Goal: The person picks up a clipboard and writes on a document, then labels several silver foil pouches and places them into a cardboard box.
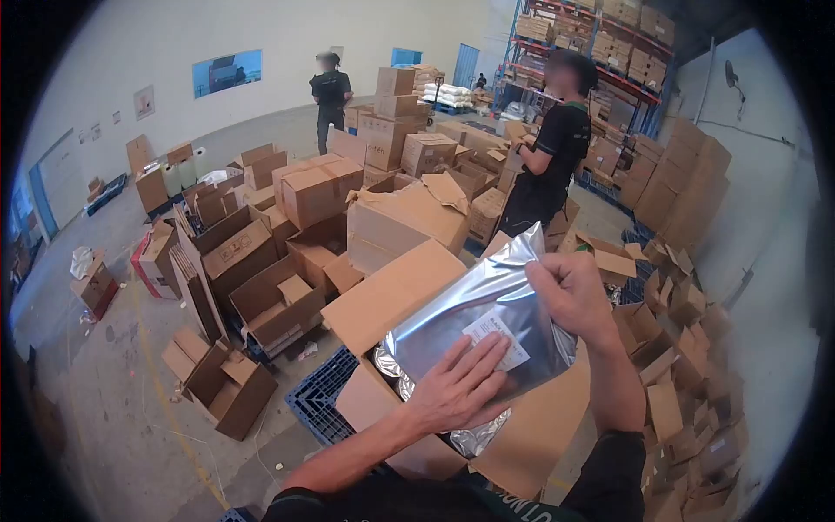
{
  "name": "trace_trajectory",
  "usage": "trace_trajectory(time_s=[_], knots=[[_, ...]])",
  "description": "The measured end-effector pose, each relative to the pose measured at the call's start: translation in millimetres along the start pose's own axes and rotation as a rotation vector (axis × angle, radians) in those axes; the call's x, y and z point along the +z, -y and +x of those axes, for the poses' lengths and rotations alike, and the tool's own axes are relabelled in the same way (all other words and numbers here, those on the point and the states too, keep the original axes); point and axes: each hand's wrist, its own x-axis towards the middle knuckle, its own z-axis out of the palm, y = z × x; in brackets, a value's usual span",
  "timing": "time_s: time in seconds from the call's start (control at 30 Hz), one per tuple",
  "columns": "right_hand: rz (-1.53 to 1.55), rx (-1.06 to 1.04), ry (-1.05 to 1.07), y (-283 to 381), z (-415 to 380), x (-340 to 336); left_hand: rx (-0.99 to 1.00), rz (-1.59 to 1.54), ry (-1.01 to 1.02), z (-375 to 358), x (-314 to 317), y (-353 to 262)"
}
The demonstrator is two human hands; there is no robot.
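Note:
A flat silver foil bag [444,317] with a white printed label [497,337] is held tilted over an open cardboard box [531,435]. My right hand [572,294] grips the bag's upper right edge between thumb and curled fingers. My left hand [461,383] lies flat on the front of the bag, its fingers stretched across the lower part of the label. More silver foil packs [478,435] show inside the box beneath the bag. The box's flaps stand open around it.
A blue plastic pallet [323,398] lies beside the box. Many open and closed cartons [317,187] are piled ahead and to the right. One person [557,148] stands near the cartons, another person [331,97] farther back. Tall racks [600,52] hold boxes behind.

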Motion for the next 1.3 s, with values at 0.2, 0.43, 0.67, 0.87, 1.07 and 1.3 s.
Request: trace_trajectory(time_s=[0.2, 0.43, 0.67, 0.87, 1.07, 1.3], knots=[[-0.096, -0.136, 0.061, 19, -5, 19, -0.161, 0.096, 0.217, -23, 4, -10], [-0.159, -0.416, 0.071, 23, -9, 79, -0.662, 0.043, 0.378, -113, -35, -25], [0.132, -0.521, 0.221, 35, -15, 139, -1.576, -0.612, -0.462, -254, -85, -43], [0.646, -0.332, 0.341, 123, -60, 277, -1.282, -1.116, -0.998, -324, -180, -115], [0.847, -0.142, 0.782, 234, -157, 457, -1.441, -0.733, -1.533, -420, -296, -241], [0.768, -0.124, 1.729, 392, -302, 617, -1.763, -0.062, -1.555, -529, -366, -388]])
